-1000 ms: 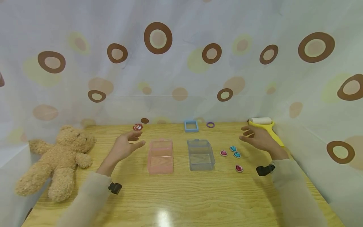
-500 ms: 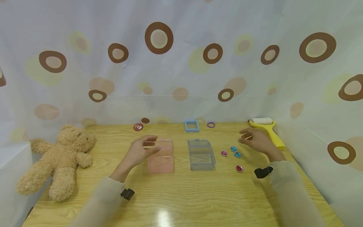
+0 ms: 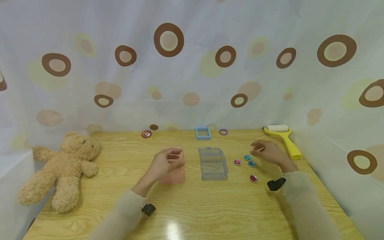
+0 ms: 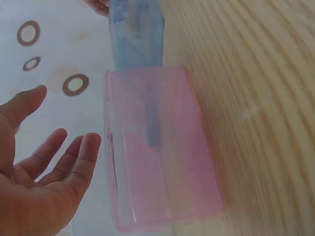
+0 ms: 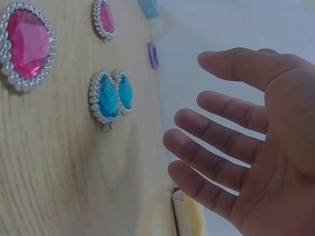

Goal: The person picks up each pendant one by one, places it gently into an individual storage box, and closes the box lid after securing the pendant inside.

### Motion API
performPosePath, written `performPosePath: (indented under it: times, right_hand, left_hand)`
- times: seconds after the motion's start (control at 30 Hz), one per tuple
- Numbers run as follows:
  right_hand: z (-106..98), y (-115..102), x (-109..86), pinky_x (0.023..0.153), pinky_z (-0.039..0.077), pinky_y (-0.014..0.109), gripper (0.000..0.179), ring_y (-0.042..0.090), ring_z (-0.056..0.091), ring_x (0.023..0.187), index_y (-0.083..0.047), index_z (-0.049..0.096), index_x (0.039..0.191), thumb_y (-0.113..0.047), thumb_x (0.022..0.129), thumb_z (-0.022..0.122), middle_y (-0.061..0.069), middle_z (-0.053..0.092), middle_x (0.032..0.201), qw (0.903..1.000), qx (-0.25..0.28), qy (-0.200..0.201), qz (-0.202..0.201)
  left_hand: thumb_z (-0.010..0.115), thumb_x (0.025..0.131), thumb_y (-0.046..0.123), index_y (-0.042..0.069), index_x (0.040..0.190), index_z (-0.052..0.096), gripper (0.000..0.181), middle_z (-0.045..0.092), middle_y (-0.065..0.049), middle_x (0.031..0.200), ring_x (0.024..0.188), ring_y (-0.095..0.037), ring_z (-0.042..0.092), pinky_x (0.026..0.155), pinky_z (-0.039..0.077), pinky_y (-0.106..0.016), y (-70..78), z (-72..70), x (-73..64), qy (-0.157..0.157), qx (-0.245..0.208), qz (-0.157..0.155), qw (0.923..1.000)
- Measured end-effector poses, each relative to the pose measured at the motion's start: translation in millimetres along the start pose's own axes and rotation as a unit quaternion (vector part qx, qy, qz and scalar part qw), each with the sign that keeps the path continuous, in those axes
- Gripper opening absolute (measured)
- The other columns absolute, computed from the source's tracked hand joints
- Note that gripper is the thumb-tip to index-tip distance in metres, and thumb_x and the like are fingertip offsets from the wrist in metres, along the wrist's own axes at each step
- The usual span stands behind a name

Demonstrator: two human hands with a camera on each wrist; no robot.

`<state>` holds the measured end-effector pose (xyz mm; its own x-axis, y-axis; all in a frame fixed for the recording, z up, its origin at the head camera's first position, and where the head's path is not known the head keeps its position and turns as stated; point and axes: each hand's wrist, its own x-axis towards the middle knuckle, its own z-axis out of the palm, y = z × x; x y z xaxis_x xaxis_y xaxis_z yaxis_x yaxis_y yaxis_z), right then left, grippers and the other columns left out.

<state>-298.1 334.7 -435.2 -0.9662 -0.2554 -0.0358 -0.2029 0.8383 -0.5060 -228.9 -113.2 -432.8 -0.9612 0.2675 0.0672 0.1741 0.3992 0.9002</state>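
Observation:
In the head view my left hand (image 3: 164, 164) hovers over the pink see-through plastic box (image 3: 175, 176), hiding its left part. The left wrist view shows that hand's fingers relaxed and apart, beside the pink box (image 4: 162, 162), with nothing between them. A bluish clear box (image 3: 213, 166) stands to its right, its lid raised at the back. My right hand (image 3: 268, 152), empty and fingers spread, hangs just right of two blue gems (image 3: 251, 164) with silvery beaded rims. A pink gem (image 3: 237, 162) lies left of them, and a deeper pink gem (image 3: 253, 178) nearer the front.
Along the back lie a red patterned disc (image 3: 146, 134), a light blue square frame (image 3: 203, 133) and a purple ring (image 3: 223, 132). A yellow-handled lint roller (image 3: 283, 135) sits at the back right. A teddy bear (image 3: 64, 170) lies at the left. A patterned curtain (image 3: 192, 66) encloses the table.
My left hand has moved right, from left of the pink box to over it. The right hand has shifted slightly left toward the blue gems. The boxes and gems stay where they were.

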Motion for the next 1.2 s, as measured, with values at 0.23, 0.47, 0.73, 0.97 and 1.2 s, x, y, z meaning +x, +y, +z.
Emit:
performPosePath:
  times: [0.23, 0.47, 0.73, 0.97, 1.2]
  right_hand:
    - [6.2, -1.1, 1.2, 0.087, 0.056, 0.051, 0.050, 0.041, 0.065, 0.110, 0.000, 0.057, 0.135, -0.033, 0.099, 0.062, 0.022, 0.067, 0.122, 0.9997, 0.011, -0.023, 0.006]
    - [12.3, 3.9, 5.0, 0.089, 0.055, 0.049, 0.048, 0.038, 0.063, 0.112, -0.001, 0.057, 0.134, -0.034, 0.100, 0.061, 0.020, 0.067, 0.122, 0.9988, 0.023, -0.040, 0.015]
    - [16.9, 8.2, 8.5, 0.083, 0.054, 0.041, 0.047, 0.034, 0.061, 0.109, -0.003, 0.060, 0.132, -0.035, 0.097, 0.064, 0.016, 0.067, 0.117, 0.9979, 0.024, -0.052, 0.031]
    - [20.5, 12.9, 12.9, 0.078, 0.051, 0.036, 0.045, 0.028, 0.061, 0.098, -0.003, 0.062, 0.127, -0.034, 0.095, 0.067, 0.016, 0.067, 0.111, 0.9978, 0.016, -0.055, 0.032]
    - [27.9, 13.5, 16.8, 0.076, 0.052, 0.037, 0.040, 0.027, 0.061, 0.096, -0.004, 0.066, 0.122, -0.032, 0.093, 0.069, 0.015, 0.067, 0.108, 0.9984, -0.005, -0.050, 0.027]
  left_hand:
    - [0.078, 0.088, 0.023, 0.010, 0.129, 0.065, 0.045, 0.066, -0.008, 0.130, 0.116, -0.029, 0.065, 0.095, 0.056, -0.042, 4.8, 20.1, 2.2, 0.005, -0.017, 0.013, 0.9998]
    - [0.079, 0.087, 0.024, 0.009, 0.124, 0.067, 0.042, 0.067, -0.010, 0.126, 0.113, -0.029, 0.066, 0.094, 0.057, -0.040, 8.5, 38.3, 3.6, 0.012, -0.009, 0.012, 0.9998]
    - [0.077, 0.089, 0.021, 0.007, 0.128, 0.064, 0.044, 0.063, -0.015, 0.132, 0.116, -0.033, 0.065, 0.089, 0.059, -0.042, 13.5, 55.4, 6.2, -0.009, -0.004, -0.004, 0.9999]
    - [0.077, 0.089, 0.018, 0.004, 0.131, 0.063, 0.046, 0.060, -0.015, 0.137, 0.117, -0.035, 0.065, 0.087, 0.060, -0.043, 12.9, 66.3, 7.3, -0.019, 0.008, -0.003, 0.9998]
    - [0.076, 0.089, 0.018, 0.002, 0.133, 0.060, 0.049, 0.055, -0.018, 0.142, 0.117, -0.035, 0.065, 0.083, 0.061, -0.040, 14.6, 72.2, 7.0, -0.028, 0.043, -0.010, 0.9987]
